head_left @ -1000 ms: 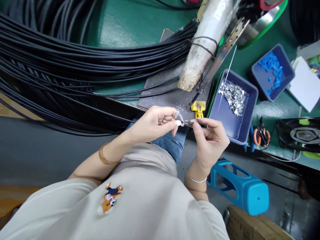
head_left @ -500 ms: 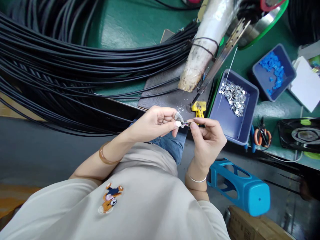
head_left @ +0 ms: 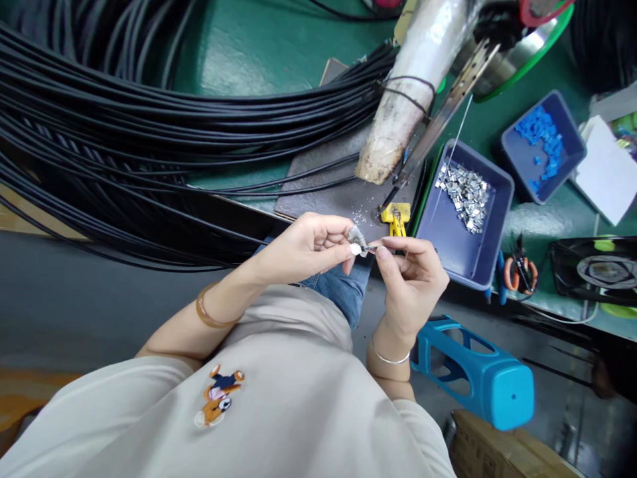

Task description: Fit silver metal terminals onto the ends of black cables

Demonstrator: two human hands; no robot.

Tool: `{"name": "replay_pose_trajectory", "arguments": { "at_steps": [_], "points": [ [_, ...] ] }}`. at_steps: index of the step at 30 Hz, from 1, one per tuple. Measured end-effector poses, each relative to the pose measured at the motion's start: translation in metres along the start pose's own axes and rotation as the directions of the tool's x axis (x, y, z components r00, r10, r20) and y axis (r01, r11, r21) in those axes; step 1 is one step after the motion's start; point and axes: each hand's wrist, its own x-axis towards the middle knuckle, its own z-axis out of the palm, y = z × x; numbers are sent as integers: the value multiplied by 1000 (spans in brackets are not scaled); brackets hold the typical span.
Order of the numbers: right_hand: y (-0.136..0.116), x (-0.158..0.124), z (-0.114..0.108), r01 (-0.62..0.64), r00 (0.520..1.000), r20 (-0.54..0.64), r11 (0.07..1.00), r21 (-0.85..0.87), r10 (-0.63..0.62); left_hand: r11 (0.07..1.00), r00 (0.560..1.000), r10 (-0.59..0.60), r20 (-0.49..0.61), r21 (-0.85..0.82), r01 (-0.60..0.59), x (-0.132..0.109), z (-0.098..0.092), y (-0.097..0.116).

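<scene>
My left hand (head_left: 328,244) pinches the end of a black cable (head_left: 243,234) between thumb and index finger; a greyish wrap covers the index fingertip. Thin coloured wires (head_left: 369,249) stick out of the cable end toward the right. Thumb and forefinger of my right hand (head_left: 411,269) are closed on these wires, the other fingers curled. Just beyond the hands, a yellow tool (head_left: 397,216) lies at the edge of the dark board (head_left: 323,179), beside small scattered bits.
Large coils of black cable (head_left: 209,126) fill the left. A wrapped white tube (head_left: 403,99) leans over the board. Rightward are a bin of metal pieces (head_left: 450,249), a bin of blue pieces (head_left: 572,133), orange-handled cutters (head_left: 520,273) and, below, a blue stool (head_left: 478,378).
My right hand has shifted slightly left, closer to the cable end, still pinching the wires. My left hand has hardly moved.
</scene>
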Motion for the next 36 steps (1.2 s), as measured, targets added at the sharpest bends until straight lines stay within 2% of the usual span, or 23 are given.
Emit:
{"name": "replay_pose_trajectory", "arguments": {
  "at_steps": [4, 9, 14, 17, 20, 22, 24, 27, 29, 33, 36],
  "points": [
    [0, 1, 1, 54, 999, 3, 998, -32, -54, 1000, 999, 0, -33, -11, 0, 1, 1, -2],
    [-6, 2, -2, 154, 981, -92, 975, -157, -170, 999, 988, 46, -146, -2, -47, 2, 5, -8],
    [-9, -1, 2, 251, 966, -2, 937, -242, -259, 987, 973, 134, -185, 110, -115, 0, 10, -12],
    [-7, -1, 6, 370, 922, 19, 866, -336, -387, 987, 981, 115, -159, 128, -95, -2, 10, -10],
    [-1, 0, 5, 515, 845, 87, 757, -403, -528, 1000, 998, 1, -58, -14, -2, -3, 7, -8],
    [3, 1, 4, 572, 809, 132, 714, -405, -573, 991, 998, -59, 21, -118, 61, -4, 4, -6],
    [6, 2, 2, 550, 827, 121, 745, -376, -549, 978, 995, -80, 58, -188, 89, -5, 2, -6],
    [5, 3, 1, 384, 917, 10, 873, -302, -399, 964, 996, -84, 34, -250, 90, -6, 1, -7],
    [2, 4, 0, 281, 954, -38, 929, -241, -298, 964, 997, -83, 0, -253, 81, -6, 1, -8],
    [-6, 5, 1, 176, 984, 13, 972, -158, -177, 974, 996, -73, -54, -218, 60, -4, 4, -7],
    [-9, 3, 3, 231, 972, 0, 962, -144, -234, 982, 994, -65, -82, -181, 50, -3, 5, -7]
  ]
}}
